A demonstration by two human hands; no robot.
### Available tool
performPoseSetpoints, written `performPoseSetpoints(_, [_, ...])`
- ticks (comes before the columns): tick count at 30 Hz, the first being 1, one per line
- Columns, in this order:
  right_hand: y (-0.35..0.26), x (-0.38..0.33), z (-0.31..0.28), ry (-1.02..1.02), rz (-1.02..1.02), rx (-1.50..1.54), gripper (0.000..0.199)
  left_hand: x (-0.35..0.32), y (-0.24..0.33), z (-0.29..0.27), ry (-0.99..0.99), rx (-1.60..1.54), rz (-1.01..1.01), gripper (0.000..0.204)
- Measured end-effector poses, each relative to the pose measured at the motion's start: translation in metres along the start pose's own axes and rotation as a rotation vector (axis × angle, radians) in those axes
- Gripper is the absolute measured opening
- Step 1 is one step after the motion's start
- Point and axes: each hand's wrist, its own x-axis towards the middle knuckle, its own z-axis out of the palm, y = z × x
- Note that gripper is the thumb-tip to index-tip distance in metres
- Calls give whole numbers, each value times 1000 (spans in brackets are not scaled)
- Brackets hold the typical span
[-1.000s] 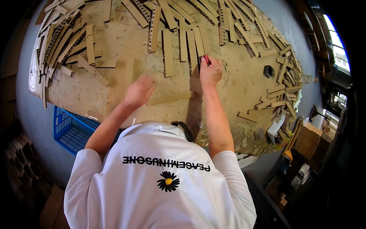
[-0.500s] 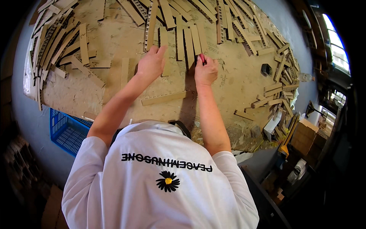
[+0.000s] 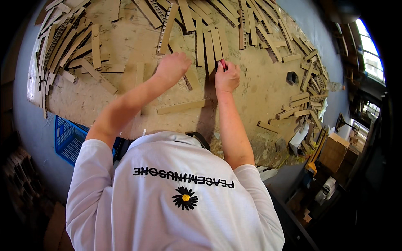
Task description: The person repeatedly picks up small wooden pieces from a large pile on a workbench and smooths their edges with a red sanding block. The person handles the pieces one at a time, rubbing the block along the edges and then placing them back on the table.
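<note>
– Hands? 
– Left hand (image 3: 172,67) presses strips (image 3: 209,44) at upper centre, fingers' spread unclear; right hand (image 3: 227,78) fingers clamped on a red tool (image 3: 223,64)
– Containers? 
– Blue crate (image 3: 69,138) lower left under the counter (image 3: 125,96), contents unclear

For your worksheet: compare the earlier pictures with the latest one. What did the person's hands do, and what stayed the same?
The left hand moved forward from the bare board to the cardboard strips, resting beside them. The right hand edged slightly forward, keeping hold of the small red tool. The table and blue crate stayed put.
</note>
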Motion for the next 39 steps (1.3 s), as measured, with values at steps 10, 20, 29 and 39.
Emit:
performPoseSetpoints(10, [1, -5, 3, 50, -3, 53, 16, -33, 41, 8, 78, -3, 79, 23])
performPoseSetpoints(20, [-7, -11, -17, 87, -9, 200, 15, -34, 27, 19, 78, -62, 150, 40])
performPoseSetpoints(29, [-24, -26, -11, 16, 5, 172, 14, -27, 32, 18, 85, -86, 99, 36])
performPoseSetpoints(39, [-26, -35, 4, 32, 33, 41, 18, -29, 24, 25, 121, -136, 137, 41])
